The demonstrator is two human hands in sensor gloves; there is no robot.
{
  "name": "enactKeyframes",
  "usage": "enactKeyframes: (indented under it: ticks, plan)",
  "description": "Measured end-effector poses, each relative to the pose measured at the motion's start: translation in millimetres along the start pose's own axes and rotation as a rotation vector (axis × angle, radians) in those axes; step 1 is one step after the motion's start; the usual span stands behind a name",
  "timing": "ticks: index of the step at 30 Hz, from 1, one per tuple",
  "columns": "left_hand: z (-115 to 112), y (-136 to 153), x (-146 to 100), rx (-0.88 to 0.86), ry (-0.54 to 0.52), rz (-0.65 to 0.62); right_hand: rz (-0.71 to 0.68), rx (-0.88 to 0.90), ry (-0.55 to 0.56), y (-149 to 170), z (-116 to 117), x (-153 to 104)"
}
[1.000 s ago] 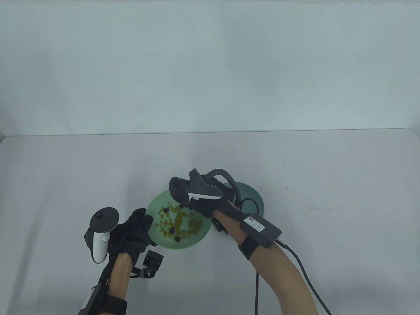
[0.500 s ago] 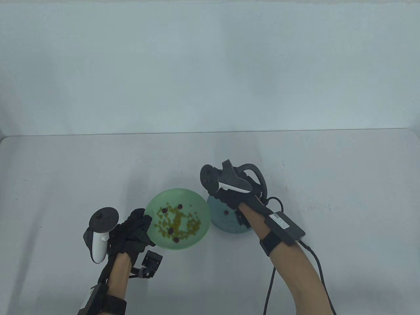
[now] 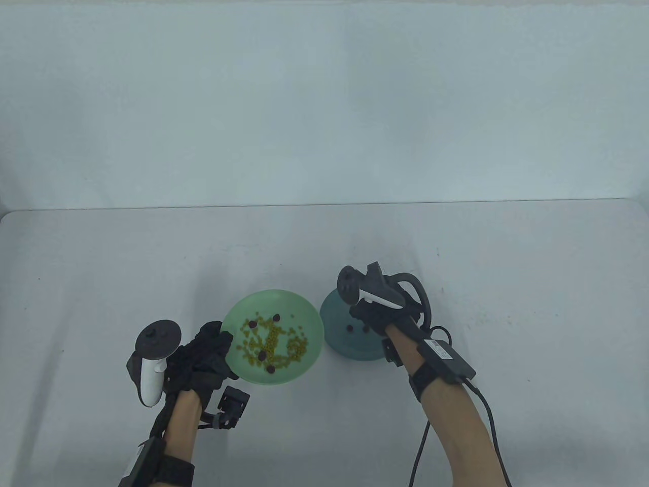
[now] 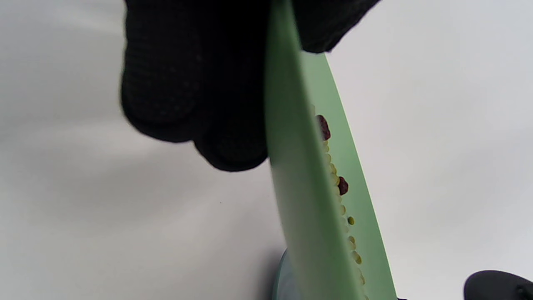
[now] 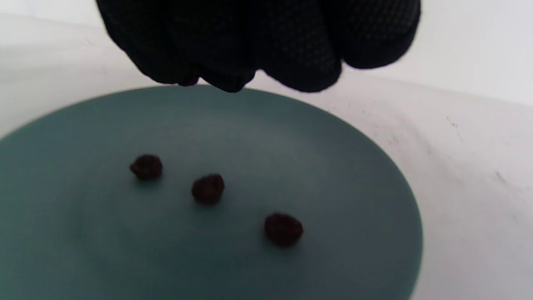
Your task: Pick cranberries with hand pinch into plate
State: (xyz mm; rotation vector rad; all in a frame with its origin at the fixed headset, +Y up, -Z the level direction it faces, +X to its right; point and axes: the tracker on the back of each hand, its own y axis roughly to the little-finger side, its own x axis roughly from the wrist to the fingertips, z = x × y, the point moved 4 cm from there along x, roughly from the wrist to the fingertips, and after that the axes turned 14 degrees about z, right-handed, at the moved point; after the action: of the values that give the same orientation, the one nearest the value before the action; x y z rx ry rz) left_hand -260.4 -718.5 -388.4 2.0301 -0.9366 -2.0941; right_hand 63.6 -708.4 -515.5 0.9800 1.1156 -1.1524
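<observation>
Three cranberries [image 5: 207,188] already lie on the teal plate [image 3: 337,345] beneath the right hand [image 3: 377,314], its fingers bunched together, while the left hand [image 3: 200,357] grips the green bowl [image 3: 238,365], where several more wait among yellow kernels [image 3: 274,342].

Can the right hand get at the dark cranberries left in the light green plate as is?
Probably yes. The right hand hovers over the teal plate, right beside the light green plate, whose dark cranberries lie uncovered among yellow kernels. The left hand only holds the far rim.
</observation>
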Motion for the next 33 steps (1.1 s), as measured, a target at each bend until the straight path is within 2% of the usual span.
enactKeyframes:
  ticks: [9, 15, 23, 33]
  plan:
    - [2.7, -0.5, -0.1, -0.008, -0.006, -0.006, 0.032, -0.004, -0.066, -0.5, 21.5, 10.0]
    - [3.2, -0.5, 0.1, -0.007, -0.006, -0.006, 0.048, -0.017, -0.046, 1.6, 18.6, 10.3]
    - [3.3, -0.4, 0.0, -0.008, -0.007, -0.005, 0.042, -0.010, -0.005, 7.7, -8.7, 1.9]
    - [1.4, 0.2, 0.1, -0.002, -0.008, 0.000, -0.041, -0.026, 0.126, -1.2, -73.5, -31.8]
